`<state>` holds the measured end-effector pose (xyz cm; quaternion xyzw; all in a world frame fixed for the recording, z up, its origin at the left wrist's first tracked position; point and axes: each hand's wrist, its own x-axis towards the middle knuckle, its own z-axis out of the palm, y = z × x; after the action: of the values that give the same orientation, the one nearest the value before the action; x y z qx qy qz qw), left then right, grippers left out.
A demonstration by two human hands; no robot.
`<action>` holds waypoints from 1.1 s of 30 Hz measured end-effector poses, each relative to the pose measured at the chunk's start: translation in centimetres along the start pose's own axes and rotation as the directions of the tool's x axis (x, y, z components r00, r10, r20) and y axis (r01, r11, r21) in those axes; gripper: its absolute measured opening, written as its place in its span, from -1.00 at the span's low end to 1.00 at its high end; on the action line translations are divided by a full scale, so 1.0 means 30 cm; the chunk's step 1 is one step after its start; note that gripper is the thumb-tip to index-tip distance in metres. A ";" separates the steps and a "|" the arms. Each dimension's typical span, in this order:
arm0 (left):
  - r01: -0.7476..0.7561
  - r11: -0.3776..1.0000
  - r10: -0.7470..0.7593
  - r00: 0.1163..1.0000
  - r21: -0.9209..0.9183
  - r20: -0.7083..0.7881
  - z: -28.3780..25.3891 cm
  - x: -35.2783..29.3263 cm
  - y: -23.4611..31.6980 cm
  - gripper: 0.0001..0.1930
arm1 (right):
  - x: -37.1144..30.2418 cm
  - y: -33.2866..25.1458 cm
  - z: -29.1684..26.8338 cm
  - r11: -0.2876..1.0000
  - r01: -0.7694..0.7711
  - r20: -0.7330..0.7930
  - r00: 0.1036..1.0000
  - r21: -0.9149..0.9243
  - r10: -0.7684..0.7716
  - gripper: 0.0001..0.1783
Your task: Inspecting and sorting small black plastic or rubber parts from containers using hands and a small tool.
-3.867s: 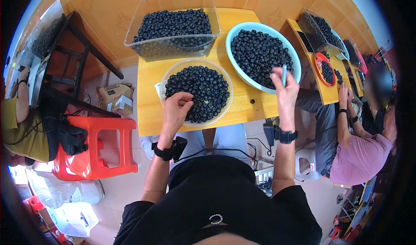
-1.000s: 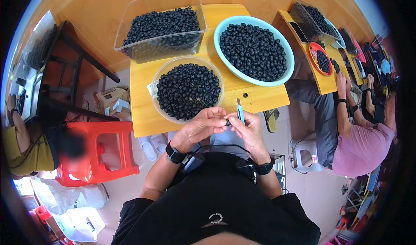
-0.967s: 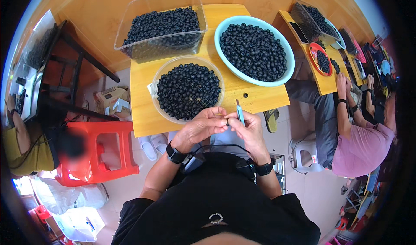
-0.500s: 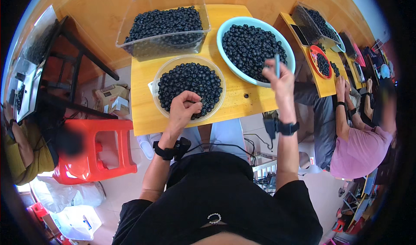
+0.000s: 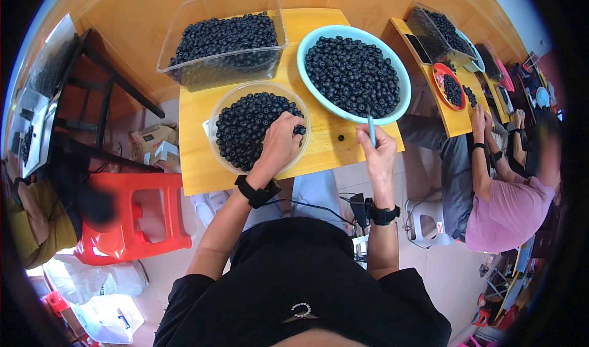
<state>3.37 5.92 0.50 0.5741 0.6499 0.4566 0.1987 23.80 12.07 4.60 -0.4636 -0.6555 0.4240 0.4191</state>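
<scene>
My left hand (image 5: 282,139) is over the right side of a clear round tub (image 5: 213,147) of small black beads (image 5: 245,126). Its thumb and fingers are closed around a black bead (image 5: 299,130). A slim light-blue pen-like tool (image 5: 372,132) stands nearly upright in my right hand (image 5: 379,154), which is closed on it just in front of a pale-blue basin (image 5: 405,95). The basin is heaped with the same kind of beads (image 5: 353,74). One loose bead (image 5: 341,138) lies on the yellow table (image 5: 325,157) between the hands.
A clear rectangular bin (image 5: 227,71) of black beads stands at the back left. To the right, a person in a pink shirt (image 5: 509,215) sits at another table with a red bowl (image 5: 437,80). A red plastic stool (image 5: 123,218) and a black chair frame (image 5: 116,77) are on the left.
My left hand has moved right and up across the tub and now has a bead at its fingertips. My right hand has come down and left, from the basin's edge to the front of it.
</scene>
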 end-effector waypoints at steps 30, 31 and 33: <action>0.428 0.487 -0.297 0.901 -0.762 0.316 -0.133 -0.118 0.025 -0.80 | -0.143 0.031 0.091 0.991 -0.108 0.170 0.981 0.082 0.093 -0.86; 0.436 0.373 -0.261 0.897 -0.819 0.358 -0.132 -0.122 0.027 -0.79 | -0.147 0.023 0.100 0.991 -0.108 0.171 0.981 0.081 0.093 -0.86; 0.443 0.251 -0.218 0.892 -0.861 0.396 -0.130 -0.127 0.034 -0.78 | -0.156 0.010 0.116 0.989 -0.125 0.217 0.970 0.075 0.106 -0.86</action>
<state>1.88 0.88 2.29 0.2442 0.3491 0.6337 0.6457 21.62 7.05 2.57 -0.4343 -0.6489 0.5232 0.3413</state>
